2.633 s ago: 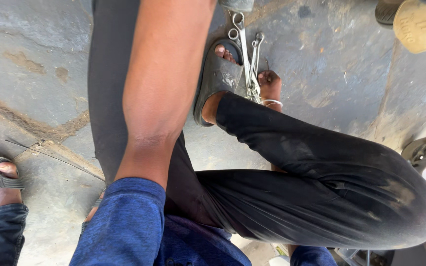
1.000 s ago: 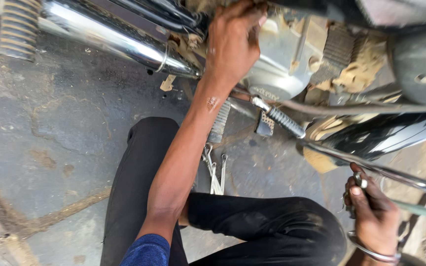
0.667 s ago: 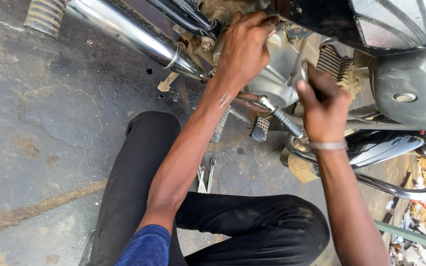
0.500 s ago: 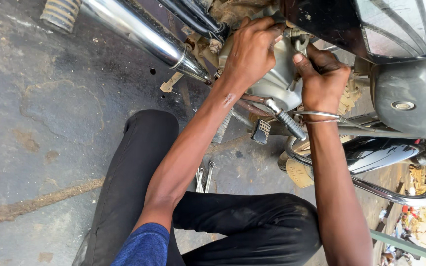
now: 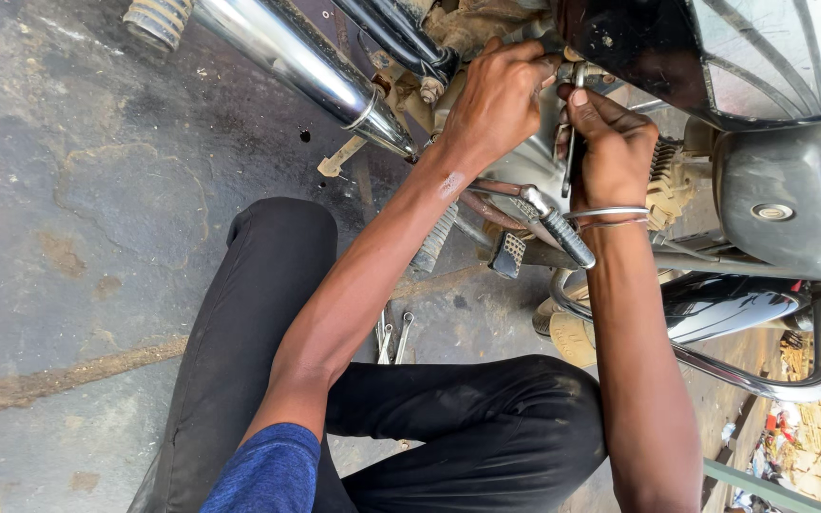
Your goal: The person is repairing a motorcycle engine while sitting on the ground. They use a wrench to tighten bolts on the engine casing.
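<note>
Reaching in with both hands, I am working at a small fastener (image 5: pixel 577 71) high on the side of the motorcycle engine (image 5: pixel 525 171), just under the dark side panel (image 5: pixel 677 47). My left hand (image 5: pixel 496 100) is curling over the spot, its fingers closed on the fitting there, though I cannot tell exactly what they are pinching because the knuckles are hiding it. My right hand (image 5: pixel 610 142) is gripping a slim metal wrench (image 5: pixel 570 142) that is standing nearly upright, its top end meeting the fastener. Judging by this, the wrench is seated and the fastener is still in its place, so the turning is what remains, and I am reading this as the early part of the job. Room is tight: the panel is overhanging above, the chrome exhaust pipe (image 5: pixel 306 71) is running close on the left, and the kick lever (image 5: pixel 553 223) is jutting out just below my right wrist, so the wrench is getting only a short swing. I am sitting on the concrete floor (image 5: pixel 97 237) with spare wrenches (image 5: pixel 391 337) lying by my knee.
</note>
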